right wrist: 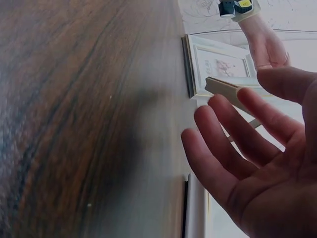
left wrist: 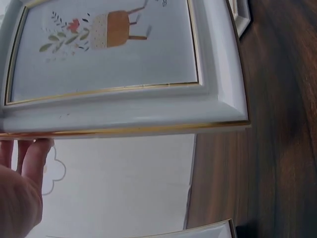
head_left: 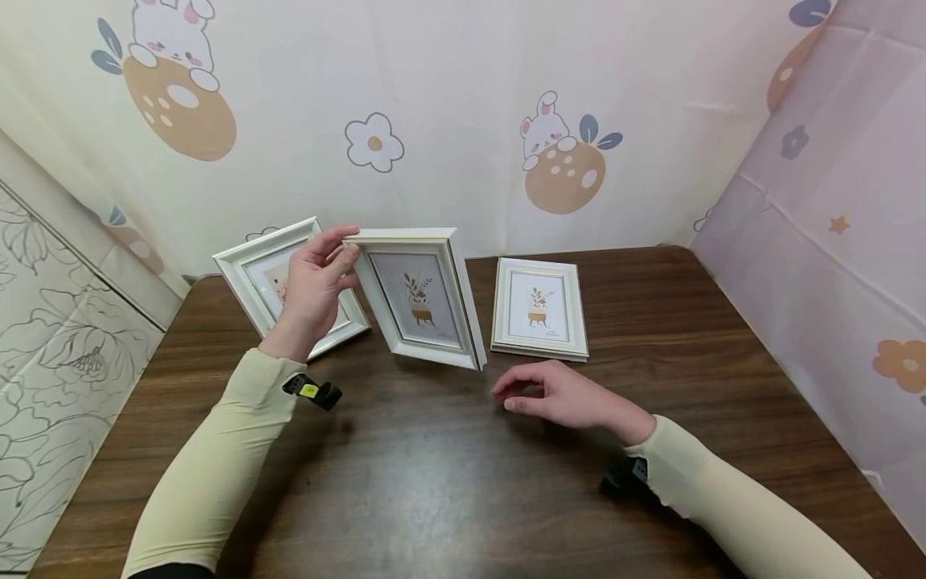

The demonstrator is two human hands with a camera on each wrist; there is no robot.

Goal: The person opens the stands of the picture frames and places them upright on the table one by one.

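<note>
Where the left hand (head_left: 314, 281) reaches out over the desk (head_left: 405, 482), its thumb and fingers pinch one upper corner of a white picture frame (head_left: 418, 297). From that grip the frame hangs tilted out to the right of the fingers, looking lifted off the wood, its lower corner slanting down toward the other hand. Thin gold lines run along its edges, and the picture inside shows a leafy plant in a brown pot on legs.

Just behind those same fingers, partly hidden by them, is a second frame (head_left: 269, 265), set at an angle, with a different picture in pale colours.

From where I stand, the right hand (head_left: 560, 396) is poised low over the desk, its fingers loosely bent and apart, gripping nothing. Near its fingertips is the bottom corner of the held frame, a small gap between them. Just beyond these fingers is a third frame (head_left: 539, 310), also with a potted plant; whether it lies flat or leans I can't tell.

Behind both sets of fingers hangs a pale cloth (head_left: 448, 121) printed with rabbits, round orange-brown fruit and flowers. Back from the fingers, each wrist wears a black strap (head_left: 313, 391) beside a cream sleeve (head_left: 210, 466).
</note>
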